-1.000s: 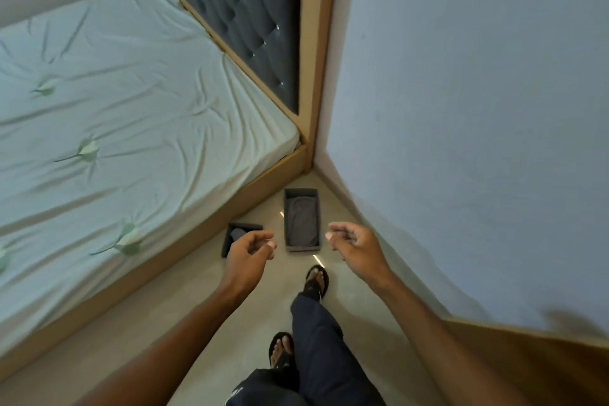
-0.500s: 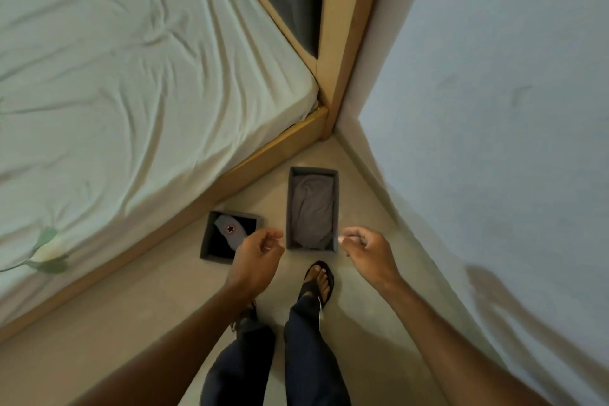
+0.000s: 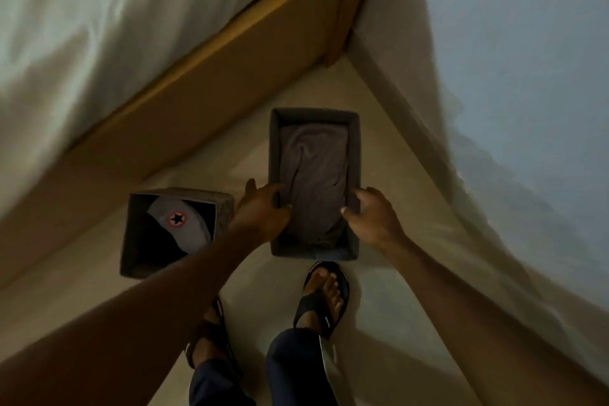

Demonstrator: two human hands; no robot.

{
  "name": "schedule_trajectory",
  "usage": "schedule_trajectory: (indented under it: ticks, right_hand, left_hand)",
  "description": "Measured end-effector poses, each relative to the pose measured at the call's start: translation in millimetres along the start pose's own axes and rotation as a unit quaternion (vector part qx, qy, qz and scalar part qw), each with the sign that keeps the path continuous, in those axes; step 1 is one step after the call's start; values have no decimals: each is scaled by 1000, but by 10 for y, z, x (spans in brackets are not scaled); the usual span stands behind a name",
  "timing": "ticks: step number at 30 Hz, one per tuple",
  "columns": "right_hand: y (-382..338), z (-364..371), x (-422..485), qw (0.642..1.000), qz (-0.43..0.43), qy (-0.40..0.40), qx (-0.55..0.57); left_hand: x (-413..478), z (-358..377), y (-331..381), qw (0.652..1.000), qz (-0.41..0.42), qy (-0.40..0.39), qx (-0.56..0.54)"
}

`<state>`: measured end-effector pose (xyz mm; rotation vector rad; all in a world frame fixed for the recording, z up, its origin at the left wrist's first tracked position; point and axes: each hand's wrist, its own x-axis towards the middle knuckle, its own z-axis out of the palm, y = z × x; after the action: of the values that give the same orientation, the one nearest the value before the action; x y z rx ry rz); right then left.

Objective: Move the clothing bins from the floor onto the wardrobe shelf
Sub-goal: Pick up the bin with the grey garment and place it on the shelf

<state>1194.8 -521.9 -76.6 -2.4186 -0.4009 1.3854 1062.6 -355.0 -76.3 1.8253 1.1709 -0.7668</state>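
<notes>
The long bin (image 3: 314,115) sits on the floor (image 3: 402,273) near the corner where the bed frame (image 3: 204,76) meets the wall (image 3: 510,76), with grey cloth (image 3: 313,175) folded inside. The left hand (image 3: 263,211) grips its left wall and the right hand (image 3: 372,221) grips its right wall. A small bin (image 3: 224,212) holding a cap (image 3: 184,224) stands just left, by the bed frame. A sandalled foot (image 3: 324,293) is planted just before the long bin's near end.

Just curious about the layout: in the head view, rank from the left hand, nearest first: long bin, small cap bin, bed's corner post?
1. The long bin: the left hand grips its left wall.
2. The small cap bin: just left of that hand.
3. The bed's corner post: far ahead, by the wall.
</notes>
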Motion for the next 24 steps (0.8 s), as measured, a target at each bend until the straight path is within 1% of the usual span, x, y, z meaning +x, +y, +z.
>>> schedule_trajectory:
  ticks: [2,4,6,9,14,16,19,22,24]
  right_hand:
    - [13,69,75,1000,-5,-3,1]
    - [1,124,66,1000,3,13,-1]
    - [-40,132,-44,1000,14,23,-3]
    - [-91,86,-317,1000,20,10,-10]
    - [-133,-11,-1081,999,33,-23,-18]
    - [-225,-43,-1514,999,37,-23,-21]
    - [-415,-66,-2213,999,52,-2,-2]
    - [-566,-42,-2880,997,71,32,22]
    - [-669,13,-3388,993,93,53,57]
  left_hand:
    - [151,56,-36,999,-8,-38,-26]
    - [171,98,-54,996,-7,-56,-71]
    - [83,81,-51,994,-14,-51,-93]
    - [-193,0,-19,994,-6,-46,-96]
    - [-976,-271,42,997,25,-64,-40]
    - [-1338,-370,-33,997,36,-72,-13]
    - [-1936,-522,-172,996,52,-78,-11]
    - [-2538,-696,-272,993,93,-73,9]
    - [-2994,-846,-363,988,121,-85,37]
